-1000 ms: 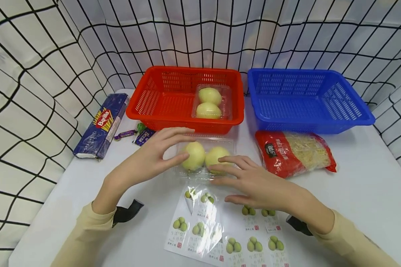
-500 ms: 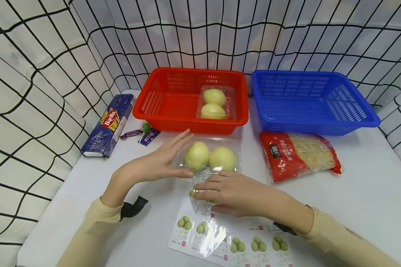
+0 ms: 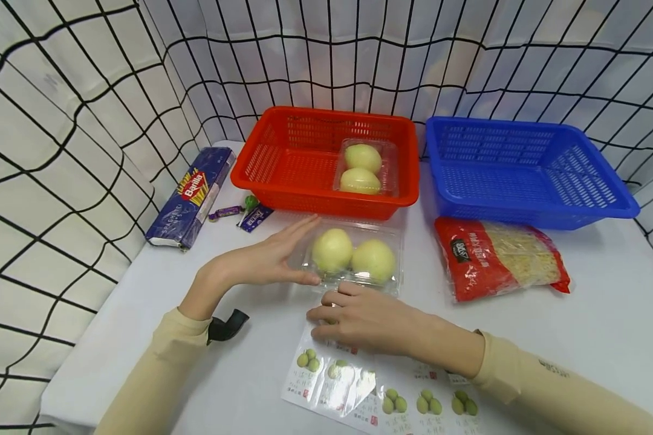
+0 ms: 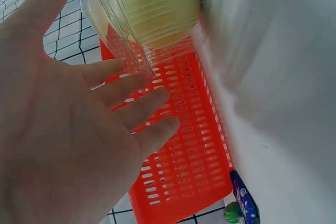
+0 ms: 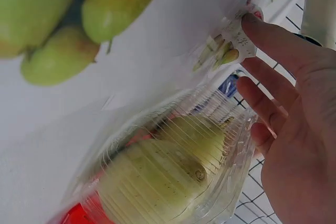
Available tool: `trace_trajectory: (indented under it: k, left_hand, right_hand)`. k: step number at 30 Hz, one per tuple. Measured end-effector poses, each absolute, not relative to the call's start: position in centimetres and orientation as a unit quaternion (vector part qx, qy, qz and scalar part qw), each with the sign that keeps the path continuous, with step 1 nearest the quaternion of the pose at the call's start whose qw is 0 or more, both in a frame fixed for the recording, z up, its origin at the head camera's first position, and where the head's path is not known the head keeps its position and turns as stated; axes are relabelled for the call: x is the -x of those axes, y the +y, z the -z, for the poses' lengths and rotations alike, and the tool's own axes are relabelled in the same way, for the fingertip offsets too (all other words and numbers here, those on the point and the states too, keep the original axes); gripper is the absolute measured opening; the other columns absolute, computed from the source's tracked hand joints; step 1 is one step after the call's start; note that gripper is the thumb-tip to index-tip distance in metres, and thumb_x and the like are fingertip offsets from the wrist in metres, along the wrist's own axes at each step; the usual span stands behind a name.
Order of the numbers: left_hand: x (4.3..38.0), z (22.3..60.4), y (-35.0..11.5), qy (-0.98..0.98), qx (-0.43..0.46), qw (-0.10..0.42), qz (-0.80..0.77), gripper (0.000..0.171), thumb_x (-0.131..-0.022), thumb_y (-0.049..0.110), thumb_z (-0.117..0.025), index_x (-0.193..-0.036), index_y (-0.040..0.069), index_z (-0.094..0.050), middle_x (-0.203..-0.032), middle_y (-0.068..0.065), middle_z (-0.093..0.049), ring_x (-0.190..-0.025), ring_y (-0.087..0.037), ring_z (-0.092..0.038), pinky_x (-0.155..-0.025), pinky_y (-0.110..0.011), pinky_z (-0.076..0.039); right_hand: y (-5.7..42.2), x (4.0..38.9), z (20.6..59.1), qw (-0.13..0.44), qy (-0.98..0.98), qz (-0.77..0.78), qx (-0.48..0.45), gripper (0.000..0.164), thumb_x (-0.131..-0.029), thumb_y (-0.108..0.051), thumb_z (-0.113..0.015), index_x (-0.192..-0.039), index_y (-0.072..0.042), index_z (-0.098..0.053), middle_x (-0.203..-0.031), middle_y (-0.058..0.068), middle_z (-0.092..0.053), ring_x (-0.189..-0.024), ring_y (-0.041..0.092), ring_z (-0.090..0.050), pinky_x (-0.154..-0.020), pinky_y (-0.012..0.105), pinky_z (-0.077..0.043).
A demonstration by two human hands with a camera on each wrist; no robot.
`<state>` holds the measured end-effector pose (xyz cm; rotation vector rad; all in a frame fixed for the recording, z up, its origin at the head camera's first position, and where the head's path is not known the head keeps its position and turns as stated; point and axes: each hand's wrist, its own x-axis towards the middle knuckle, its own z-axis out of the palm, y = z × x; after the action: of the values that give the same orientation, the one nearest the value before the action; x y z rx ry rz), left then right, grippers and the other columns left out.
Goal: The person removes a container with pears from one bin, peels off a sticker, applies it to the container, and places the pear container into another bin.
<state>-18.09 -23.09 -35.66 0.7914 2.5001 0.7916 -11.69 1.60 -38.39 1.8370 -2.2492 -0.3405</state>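
A clear plastic clamshell box point(image 3: 398, 244) with two round pale yellow-green fruits point(image 3: 332, 250) lies in front of the red basket. My left hand point(image 3: 268, 258) is at the box's left side, thumb near the front corner and fingers straight along the edge. In the left wrist view its fingertips touch or nearly touch the box point(image 4: 137, 59). My right hand point(image 3: 372, 317) is low over a sheet of fruit-picture stickers point(image 3: 332, 402) just in front of the box. In the right wrist view, thumb and forefinger pinch the edge of a sticker point(image 5: 228, 53), partly lifted.
A red basket point(image 3: 283, 196) holds another clear box of two fruits point(image 3: 361, 166). Right of it stands a blue basket point(image 3: 528, 208), with a red noodle bag point(image 3: 500, 260) before it. A blue spaghetti box point(image 3: 190, 196) and small wrapped candies point(image 3: 254, 217) lie left.
My right hand has moved left and down from above the box's right fruit to the sheet's upper left, where a sticker edge stood up. The left hand stays beside the box.
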Motion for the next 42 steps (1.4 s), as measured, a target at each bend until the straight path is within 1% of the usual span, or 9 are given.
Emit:
trace_trajectory:
  k: [6, 10, 14, 19, 22, 26, 30, 34, 42]
  left_hand:
    - [18.26, 35.52, -22.92, 0.895, -0.281, 0.198, -0.284, 0.113, -0.086, 0.054, -0.077, -0.167, 0.019, -0.006, -0.176, -0.003, -0.004, -0.163, -0.029, -0.006, -0.13, -0.059, -0.016]
    - [18.11, 35.46, -22.94, 0.895, -0.277, 0.2, -0.287, 0.113, -0.086, 0.054, -0.078, -0.167, 0.02, -0.006, -0.176, -0.002, -0.004, -0.163, -0.029, -0.006, -0.13, -0.059, -0.016]
    - [18.02, 35.53, -23.04, 0.896, -0.273, 0.201, -0.286, 0.113, -0.086, 0.055, -0.077, -0.167, 0.02, -0.005, -0.176, -0.002, -0.003, -0.163, -0.03, -0.005, -0.13, -0.06, -0.015]
    - [18.02, 35.64, -23.17, 0.897, -0.277, 0.198, -0.283, 0.113, -0.087, 0.056, -0.076, -0.167, 0.02, -0.005, -0.176, -0.003, -0.003, -0.163, -0.03, -0.005, -0.13, -0.059, -0.015]
    - [18.03, 35.65, -23.2, 0.897, -0.279, 0.196, -0.282, 0.113, -0.087, 0.057, -0.076, -0.167, 0.02, -0.005, -0.176, -0.003, -0.003, -0.163, -0.03, -0.006, -0.13, -0.059, -0.015]
    - [18.05, 35.64, -23.16, 0.897, -0.279, 0.195, -0.28, 0.113, -0.087, 0.058, -0.075, -0.167, 0.019, -0.005, -0.176, -0.003, -0.003, -0.163, -0.029, -0.006, -0.13, -0.059, -0.016]
    - [18.01, 35.59, -23.14, 0.897, -0.28, 0.195, -0.281, 0.113, -0.087, 0.058, -0.075, -0.167, 0.02, -0.005, -0.176, -0.003, -0.003, -0.163, -0.029, -0.006, -0.13, -0.058, -0.017]
    - [17.97, 35.53, -23.15, 0.897, -0.279, 0.196, -0.283, 0.113, -0.087, 0.058, -0.075, -0.167, 0.021, -0.004, -0.176, -0.003, -0.002, -0.163, -0.028, -0.006, -0.13, -0.058, -0.017]
    - [17.91, 35.5, -23.12, 0.896, -0.273, 0.204, -0.284, 0.114, -0.087, 0.058, -0.075, -0.167, 0.021, -0.003, -0.176, -0.001, 0.0, -0.164, -0.028, -0.004, -0.13, -0.059, -0.016]
  right_hand:
    - [1.67, 12.06, 38.61, 0.131, -0.756, 0.126, -0.629, 0.031, -0.094, -0.02, -0.07, -0.123, -0.032, -0.068, -0.134, -0.015, -0.064, -0.121, 0.011, -0.057, -0.101, 0.026, -0.046]
    - [1.66, 12.12, 38.68, 0.137, -0.754, 0.136, -0.628, 0.027, -0.097, -0.022, -0.066, -0.122, -0.031, -0.065, -0.127, -0.018, -0.065, -0.118, 0.009, -0.057, -0.099, 0.024, -0.046]
    - [1.64, 12.06, 38.72, 0.134, -0.756, 0.137, -0.626, 0.022, -0.099, -0.024, -0.063, -0.12, -0.03, -0.061, -0.121, -0.016, -0.067, -0.119, 0.009, -0.057, -0.102, 0.024, -0.045]
    - [1.61, 12.02, 38.8, 0.135, -0.762, 0.126, -0.621, 0.016, -0.099, -0.026, -0.062, -0.115, -0.025, -0.061, -0.12, -0.011, -0.068, -0.121, 0.012, -0.057, -0.107, 0.027, -0.045]
    - [1.6, 12.04, 38.84, 0.137, -0.763, 0.123, -0.619, 0.015, -0.1, -0.029, -0.06, -0.113, -0.024, -0.063, -0.121, -0.009, -0.069, -0.122, 0.014, -0.057, -0.107, 0.028, -0.045]
    - [1.61, 12.02, 38.82, 0.126, -0.766, 0.127, -0.617, 0.016, -0.097, -0.033, -0.06, -0.11, -0.024, -0.063, -0.12, -0.008, -0.068, -0.122, 0.015, -0.056, -0.106, 0.029, -0.044]
    - [1.63, 11.91, 38.76, 0.11, -0.773, 0.12, -0.614, 0.017, -0.095, -0.034, -0.062, -0.107, -0.023, -0.062, -0.121, -0.007, -0.067, -0.125, 0.015, -0.055, -0.108, 0.03, -0.043]
    - [1.51, 11.82, 38.52, 0.099, -0.78, 0.107, -0.609, 0.017, -0.094, -0.035, -0.062, -0.106, -0.022, -0.063, -0.123, -0.006, -0.072, -0.133, 0.015, -0.056, -0.113, 0.031, -0.042]
    - [1.5, 11.57, 37.85, 0.066, -0.79, 0.077, -0.604, 0.015, -0.092, -0.034, -0.065, -0.099, -0.022, -0.062, -0.117, -0.008, -0.077, -0.144, 0.014, -0.051, -0.118, 0.032, -0.04]
